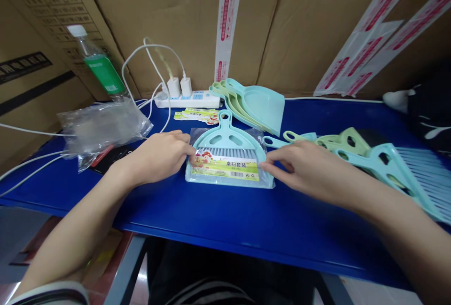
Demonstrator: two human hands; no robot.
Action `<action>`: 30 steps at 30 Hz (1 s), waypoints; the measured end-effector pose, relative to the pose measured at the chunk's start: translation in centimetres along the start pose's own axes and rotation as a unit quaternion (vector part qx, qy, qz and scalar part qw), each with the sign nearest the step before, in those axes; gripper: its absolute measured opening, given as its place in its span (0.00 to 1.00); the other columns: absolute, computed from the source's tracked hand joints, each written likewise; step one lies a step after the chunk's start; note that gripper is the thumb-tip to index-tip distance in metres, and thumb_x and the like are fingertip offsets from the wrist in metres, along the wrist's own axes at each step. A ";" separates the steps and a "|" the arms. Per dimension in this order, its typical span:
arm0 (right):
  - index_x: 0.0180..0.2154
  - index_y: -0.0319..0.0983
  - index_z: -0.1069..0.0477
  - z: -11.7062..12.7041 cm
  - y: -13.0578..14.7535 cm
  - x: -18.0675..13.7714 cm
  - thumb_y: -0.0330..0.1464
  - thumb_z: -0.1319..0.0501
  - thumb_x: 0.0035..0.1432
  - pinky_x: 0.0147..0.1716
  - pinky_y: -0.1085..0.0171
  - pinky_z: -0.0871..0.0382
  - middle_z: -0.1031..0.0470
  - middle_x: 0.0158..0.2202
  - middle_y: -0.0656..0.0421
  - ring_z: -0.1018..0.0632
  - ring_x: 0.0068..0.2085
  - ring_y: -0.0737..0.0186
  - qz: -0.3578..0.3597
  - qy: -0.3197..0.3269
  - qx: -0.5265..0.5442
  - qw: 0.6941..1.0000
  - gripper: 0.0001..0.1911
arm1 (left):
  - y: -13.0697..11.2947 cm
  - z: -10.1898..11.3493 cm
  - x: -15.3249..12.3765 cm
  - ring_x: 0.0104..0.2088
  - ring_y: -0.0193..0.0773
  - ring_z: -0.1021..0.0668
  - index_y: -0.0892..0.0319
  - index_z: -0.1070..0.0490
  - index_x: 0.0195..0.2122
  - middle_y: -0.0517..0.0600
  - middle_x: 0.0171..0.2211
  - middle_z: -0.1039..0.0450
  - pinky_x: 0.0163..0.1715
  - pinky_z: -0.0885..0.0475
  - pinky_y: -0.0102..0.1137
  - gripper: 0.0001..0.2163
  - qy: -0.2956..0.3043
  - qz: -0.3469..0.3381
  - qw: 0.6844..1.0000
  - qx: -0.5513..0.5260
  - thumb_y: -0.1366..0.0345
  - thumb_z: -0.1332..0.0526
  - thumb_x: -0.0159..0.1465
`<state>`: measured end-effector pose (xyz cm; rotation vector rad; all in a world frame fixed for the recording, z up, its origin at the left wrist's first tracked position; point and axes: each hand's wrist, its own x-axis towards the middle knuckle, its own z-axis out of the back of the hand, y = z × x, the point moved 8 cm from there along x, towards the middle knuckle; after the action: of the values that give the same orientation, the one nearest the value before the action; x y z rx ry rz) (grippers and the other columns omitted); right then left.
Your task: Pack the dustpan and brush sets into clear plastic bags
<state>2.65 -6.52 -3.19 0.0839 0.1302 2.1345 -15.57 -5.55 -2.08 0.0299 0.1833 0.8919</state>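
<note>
Saw large cardboard boxes [176, 13] standing across the back, with a blue table [225, 215] in front of them. Found a loose pile of light-blue and green brushes [408, 168] at the right, partly behind the right forearm, and crumpled clear plastic bags [105, 126] at the left. Spotted fanned, overlapping dustpans [266, 103] in the same colours near the boxes.

Found the packaged dustpan set [243, 141] flat on the table, handle pointing away from the body, directly between the two hands. Made out, through its clear film, grey bristles [229, 152] and a printed mushroom card [225, 166].

Saw the right hand [292, 164] at the set's right edge, thumb and forefinger pinching the wrapper there, with a small gap behind the tips. Saw the left hand [164, 154] at the opposite edge, fingers curled close together, tips touching the wrapper; could not tell a pinch from a mere touch.

Noted beyond them a white power strip [192, 102], a green-labelled bottle [105, 74] at the left, loose printed cards [200, 115] before the strip, and, smallest, two white plugs [174, 87] seated in it.
</note>
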 end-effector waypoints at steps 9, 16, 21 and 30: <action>0.20 0.41 0.45 -0.3 0.2 0.4 0.33 0.48 0.59 0.20 0.66 0.50 0.36 0.17 0.62 0.37 0.19 0.67 -0.024 -0.027 0.005 0.999 0.15 | -0.6 -1.0 0.5 0.33 0.40 0.24 0.60 0.28 0.35 0.51 0.32 0.26 0.37 0.30 0.34 0.12 0.005 -0.004 1.000 0.023 0.76 0.50 0.62; 0.21 0.42 0.47 -0.5 0.5 0.4 0.30 0.49 0.54 0.21 0.66 0.50 0.36 0.18 0.61 0.37 0.19 0.67 -0.032 -0.046 -0.011 0.998 0.11 | -1.1 -0.9 0.4 0.32 0.42 0.24 0.62 0.30 0.33 0.53 0.30 0.27 0.35 0.29 0.35 0.11 0.029 0.005 0.998 0.047 0.70 0.51 0.67; 0.23 0.42 0.46 -0.5 0.5 0.5 0.30 0.48 0.51 0.21 0.66 0.52 0.34 0.19 0.61 0.36 0.20 0.66 -0.060 -0.044 -0.039 0.996 0.08 | -1.3 -0.9 0.7 0.29 0.40 0.25 0.61 0.32 0.33 0.51 0.27 0.29 0.32 0.30 0.33 0.07 0.027 0.012 0.998 0.052 0.70 0.48 0.64; 0.26 0.43 0.50 -0.3 0.3 0.5 0.28 0.48 0.49 0.20 0.66 0.52 0.38 0.17 0.64 0.36 0.18 0.67 -0.065 -0.049 -0.013 0.997 0.09 | -1.1 -1.2 0.7 0.28 0.38 0.26 0.61 0.34 0.36 0.50 0.28 0.29 0.30 0.32 0.31 0.05 0.032 0.013 0.998 0.046 0.70 0.47 0.63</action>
<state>2.13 -6.28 -3.46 0.1594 0.0485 1.9978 -14.47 -5.74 -3.47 0.0905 0.2843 0.9107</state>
